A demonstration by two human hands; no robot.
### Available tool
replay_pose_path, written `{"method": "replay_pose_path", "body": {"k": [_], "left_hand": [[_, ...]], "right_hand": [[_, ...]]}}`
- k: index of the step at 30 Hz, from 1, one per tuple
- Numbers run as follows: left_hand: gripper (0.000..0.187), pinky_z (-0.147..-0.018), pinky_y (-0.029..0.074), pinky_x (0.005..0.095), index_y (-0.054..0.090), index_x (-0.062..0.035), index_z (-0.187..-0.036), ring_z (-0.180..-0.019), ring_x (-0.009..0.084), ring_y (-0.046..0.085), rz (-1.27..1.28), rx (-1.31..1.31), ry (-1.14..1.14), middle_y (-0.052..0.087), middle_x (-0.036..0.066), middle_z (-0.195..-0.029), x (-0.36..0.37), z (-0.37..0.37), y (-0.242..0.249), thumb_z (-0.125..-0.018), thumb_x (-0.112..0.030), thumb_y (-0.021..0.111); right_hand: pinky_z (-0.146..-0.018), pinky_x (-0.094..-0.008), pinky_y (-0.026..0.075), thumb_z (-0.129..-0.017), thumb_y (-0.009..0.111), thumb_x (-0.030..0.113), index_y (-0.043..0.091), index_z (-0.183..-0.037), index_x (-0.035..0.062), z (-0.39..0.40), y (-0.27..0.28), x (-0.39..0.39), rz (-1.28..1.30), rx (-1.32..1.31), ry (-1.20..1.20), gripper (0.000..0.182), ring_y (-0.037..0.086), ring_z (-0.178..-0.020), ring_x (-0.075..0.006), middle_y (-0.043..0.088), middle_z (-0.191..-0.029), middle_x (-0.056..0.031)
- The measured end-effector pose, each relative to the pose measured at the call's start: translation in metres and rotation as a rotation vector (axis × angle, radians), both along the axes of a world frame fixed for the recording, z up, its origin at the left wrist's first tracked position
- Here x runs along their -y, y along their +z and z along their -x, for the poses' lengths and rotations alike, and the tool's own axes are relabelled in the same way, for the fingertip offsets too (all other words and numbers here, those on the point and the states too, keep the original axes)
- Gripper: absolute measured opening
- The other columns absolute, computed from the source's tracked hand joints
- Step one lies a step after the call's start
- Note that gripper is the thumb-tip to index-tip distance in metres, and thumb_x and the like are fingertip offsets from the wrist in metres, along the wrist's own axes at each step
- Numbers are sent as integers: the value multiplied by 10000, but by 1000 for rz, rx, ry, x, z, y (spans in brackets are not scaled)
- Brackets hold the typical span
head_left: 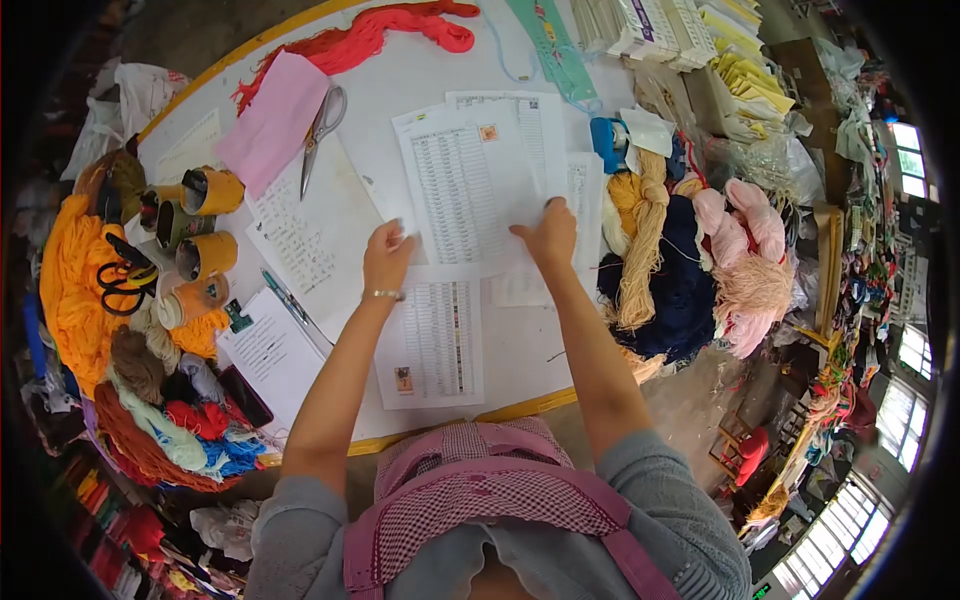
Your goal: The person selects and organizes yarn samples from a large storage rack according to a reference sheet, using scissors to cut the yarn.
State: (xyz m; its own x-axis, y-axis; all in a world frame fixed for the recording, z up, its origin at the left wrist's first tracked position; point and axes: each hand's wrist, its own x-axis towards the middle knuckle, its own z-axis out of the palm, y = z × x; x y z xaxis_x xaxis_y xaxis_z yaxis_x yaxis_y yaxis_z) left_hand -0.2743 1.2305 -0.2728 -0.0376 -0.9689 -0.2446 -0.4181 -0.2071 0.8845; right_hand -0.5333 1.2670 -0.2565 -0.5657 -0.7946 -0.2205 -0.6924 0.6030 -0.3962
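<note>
Checked apron [490, 492] lies nearest my camera. Ahead, the left hand [386, 262] curls at one edge of a printed sheet [460, 190] overlapping other papers [425, 345]; I cannot tell if it pinches. The right hand [550, 240] spreads, thumb apart, opposite. I'd align edges with light, even pressure. Farther left, yellow tubs [219, 192], contents unclear, adjoin orange yarn [72, 290].

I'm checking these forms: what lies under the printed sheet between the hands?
Under that sheet, another printed page shows at the upper right; its covered part is hidden.
</note>
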Motion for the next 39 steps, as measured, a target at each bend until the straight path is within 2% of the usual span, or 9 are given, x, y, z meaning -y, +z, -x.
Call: {"method": "replay_pose_path", "body": {"k": [8,12,20,23,25,29,32,34,39], "left_hand": [[380,-776,480,321,589,-11,-1085,-849,212,575,-56,100,107,584,110,-966,20,44,-12,-730,-120,674],[369,-767,479,326,594,-18,-1075,-855,222,575,98,129,69,582,123,-968,27,49,-11,-727,-113,671],[396,-738,492,323,580,10,-1100,-780,224,586,189,284,-70,607,105,-857,36,92,-9,-735,-110,674],[315,-768,447,389,603,-1,-978,-828,291,533,-209,-31,31,570,122,-844,40,92,12,-686,-88,681],[242,-658,465,316,619,-12,-899,-687,232,558,166,218,-297,570,95,-720,40,88,4,-675,-69,691],[202,-623,463,311,612,-23,-838,-665,219,556,586,318,-239,574,92,-780,36,88,-3,-659,-69,695],[215,-657,477,303,622,-36,-865,-732,194,583,67,71,-180,588,85,-886,43,81,-5,-678,-95,709],[211,-670,480,295,623,-41,-879,-750,178,589,62,54,-54,594,77,-910,46,77,-7,-697,-108,703],[205,-691,486,263,632,-62,-980,-740,147,595,141,122,23,634,45,-866,70,65,-7,-786,-127,650]], "right_hand": [[-676,-429,392,-771,663,78,442,-839,-17,9,7,-40,326,292,-107,250,512,-787,-377,498,-826,-215],[-741,-442,407,-744,691,78,493,-868,-40,36,-26,-40,540,-49,-14,262,512,-826,-394,531,-862,-218],[-763,-384,432,-740,693,71,480,-925,-39,37,-18,-35,163,239,-142,303,522,-792,-380,546,-839,-200],[-737,-336,435,-769,677,66,466,-909,-21,36,-13,-47,267,349,-226,268,537,-762,-302,565,-853,-166],[-756,-289,434,-808,635,14,452,-914,-8,37,-6,-54,347,463,-198,212,541,-832,-214,580,-941,-144],[-796,-267,440,-821,586,-53,444,-918,-11,31,10,-59,423,467,-152,177,537,-913,-171,581,-1021,-132],[-838,-262,437,-828,562,-81,438,-908,-9,33,4,-65,544,637,-156,165,523,-990,-167,562,-1080,-144],[-827,-257,454,-839,560,-66,435,-893,-6,37,-1,-68,619,364,85,148,555,-962,-145,596,-1023,-141],[-613,-226,420,-839,573,-33,445,-878,7,33,38,-72,381,477,-29,140,469,-673,-91,515,-749,-63]]}}
